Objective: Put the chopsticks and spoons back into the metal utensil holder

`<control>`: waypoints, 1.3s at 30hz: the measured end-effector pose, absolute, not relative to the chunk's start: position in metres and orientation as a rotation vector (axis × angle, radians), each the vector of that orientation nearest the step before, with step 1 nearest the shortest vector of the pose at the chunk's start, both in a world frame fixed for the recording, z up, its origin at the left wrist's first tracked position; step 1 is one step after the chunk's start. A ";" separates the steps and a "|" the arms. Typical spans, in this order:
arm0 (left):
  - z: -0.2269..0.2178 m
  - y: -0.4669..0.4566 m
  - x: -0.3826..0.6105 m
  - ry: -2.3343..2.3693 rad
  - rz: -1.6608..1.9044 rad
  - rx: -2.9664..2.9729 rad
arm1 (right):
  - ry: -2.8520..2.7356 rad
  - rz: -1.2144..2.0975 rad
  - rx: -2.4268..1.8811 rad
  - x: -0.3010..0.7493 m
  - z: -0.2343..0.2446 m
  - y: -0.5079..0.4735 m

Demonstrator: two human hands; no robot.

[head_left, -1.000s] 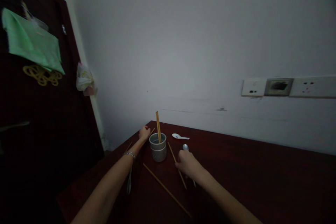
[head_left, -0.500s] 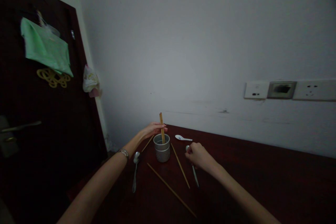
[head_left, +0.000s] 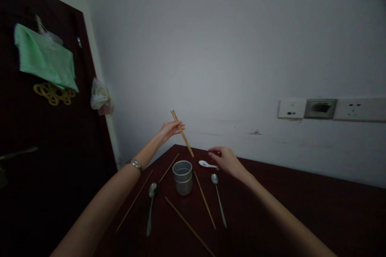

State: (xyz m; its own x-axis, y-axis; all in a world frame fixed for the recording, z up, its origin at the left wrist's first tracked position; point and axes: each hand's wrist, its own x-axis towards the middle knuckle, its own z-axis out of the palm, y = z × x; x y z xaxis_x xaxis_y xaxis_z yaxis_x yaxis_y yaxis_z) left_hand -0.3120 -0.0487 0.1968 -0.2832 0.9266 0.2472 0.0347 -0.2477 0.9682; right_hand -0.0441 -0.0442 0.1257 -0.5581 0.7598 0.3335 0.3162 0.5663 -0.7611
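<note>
My left hand is raised above the table and pinches a pair of wooden chopsticks, which slant down toward a grey metal cup but hang clear of it. My right hand hovers over the handle of a small white ceramic spoon, fingers curled, holding nothing that I can see. A metal spoon lies just below that hand.
Loose chopsticks lie on the dark red table on both sides of the cup, and a second metal spoon lies to its left. A dark door with a green bag stands left. Wall sockets sit at right.
My left hand has lifted the pair of chopsticks up out of the cup. My right hand has left the metal spoon on the table and moved up toward the white spoon.
</note>
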 end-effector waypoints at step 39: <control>0.087 0.072 -0.263 2.042 -0.204 2.360 | -2.250 0.513 -1.519 0.042 0.016 0.031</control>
